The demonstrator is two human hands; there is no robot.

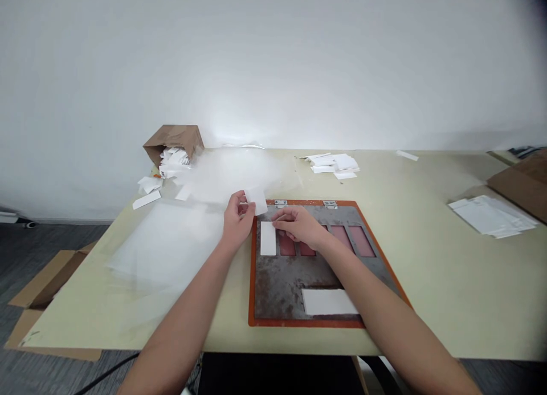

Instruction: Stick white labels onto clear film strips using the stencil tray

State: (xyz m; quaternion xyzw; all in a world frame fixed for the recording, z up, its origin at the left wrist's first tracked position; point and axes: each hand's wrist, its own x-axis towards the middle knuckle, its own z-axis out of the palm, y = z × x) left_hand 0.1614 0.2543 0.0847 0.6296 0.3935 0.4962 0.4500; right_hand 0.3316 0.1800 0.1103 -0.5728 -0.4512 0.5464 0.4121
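My left hand [238,219] is closed on a few white cards [257,201], held between thumb and fingers above the far left corner of a hinged metal plate with an orange frame [282,284]. At the plate's leftmost slot lies a white card strip [268,239]. My right hand [301,227] pinches at that strip's upper right corner, thumb and fingertips together. Several more slots show a reddish base [362,241], some partly covered by my right hand. A longer white card [327,302] rests in the near slot, its right end hidden by my right forearm.
Clear plastic sheets [171,247] spread over the table's left side. A cardboard box [177,137] spills white cards at the back left. White card piles lie at the back [335,164] and right [491,215], near a brown box [523,181]. An open carton [55,281] stands on the floor.
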